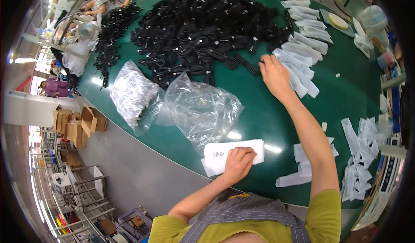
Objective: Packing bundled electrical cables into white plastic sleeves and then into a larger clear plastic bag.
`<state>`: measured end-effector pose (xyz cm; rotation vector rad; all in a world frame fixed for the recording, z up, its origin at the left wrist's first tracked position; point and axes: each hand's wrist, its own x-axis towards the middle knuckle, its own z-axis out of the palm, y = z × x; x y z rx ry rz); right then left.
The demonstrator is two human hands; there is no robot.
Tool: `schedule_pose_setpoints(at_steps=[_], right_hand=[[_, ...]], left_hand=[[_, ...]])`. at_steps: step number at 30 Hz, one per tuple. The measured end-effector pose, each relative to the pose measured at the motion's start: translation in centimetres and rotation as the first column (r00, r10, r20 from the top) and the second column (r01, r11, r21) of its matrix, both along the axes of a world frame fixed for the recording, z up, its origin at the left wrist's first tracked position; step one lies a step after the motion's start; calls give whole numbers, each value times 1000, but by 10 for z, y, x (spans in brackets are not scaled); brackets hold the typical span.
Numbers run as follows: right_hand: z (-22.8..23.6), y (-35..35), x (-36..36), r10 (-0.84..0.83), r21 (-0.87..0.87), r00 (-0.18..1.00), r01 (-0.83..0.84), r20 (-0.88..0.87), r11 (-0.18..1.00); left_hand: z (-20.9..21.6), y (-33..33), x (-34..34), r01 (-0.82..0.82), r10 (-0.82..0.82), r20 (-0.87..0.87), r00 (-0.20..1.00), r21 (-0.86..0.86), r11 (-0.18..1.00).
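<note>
My left hand [238, 164] lies on a neat stack of white plastic bags [215, 153] with dark print, near the front edge of the green table. Its fingers are bent and pressed together on the top bag. My right hand [275, 75] reaches forward, its fingers apart. Its fingertips are beside a coiled black cable [247, 64] at the edge of a large heap of black cable bundles [203, 22]. Just right of that hand, filled white bags [298, 61] overlap in a long row running to the far side.
A clear plastic bag [207, 109] and a packed clear bag [132, 91] lie left of centre. More white bags [359, 156] are scattered at the right on the green table [346, 96]. Cardboard boxes [78, 126] stand on the floor at left. Other people work at the far side.
</note>
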<state>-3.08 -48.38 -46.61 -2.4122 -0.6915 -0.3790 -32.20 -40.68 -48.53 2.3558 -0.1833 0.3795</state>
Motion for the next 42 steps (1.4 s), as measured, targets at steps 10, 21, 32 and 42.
schedule_pose_setpoints(at_steps=[10, 21, 32, 42], right_hand=[[20, -20, -60, -14, -108, 968, -13, -249, 994], [37, -138, -210, 115, 36, 834, -113, -539, 993], [26, -135, -219, 259, 30, 961, -258, -92, 966], [33, -136, -221, 301, 118, 937, -284, -178, 952]], left_hand=[[11, 27, 19, -23, 27, 67, 997, -58, 998], [15, -5, 30, 42, -22, -87, 996, 237, 971], [11, 3, 19, -98, 98, -9, 995, 48, 994], [12, 7, 16, 0, -1, 218, 976, 6, 1000]])
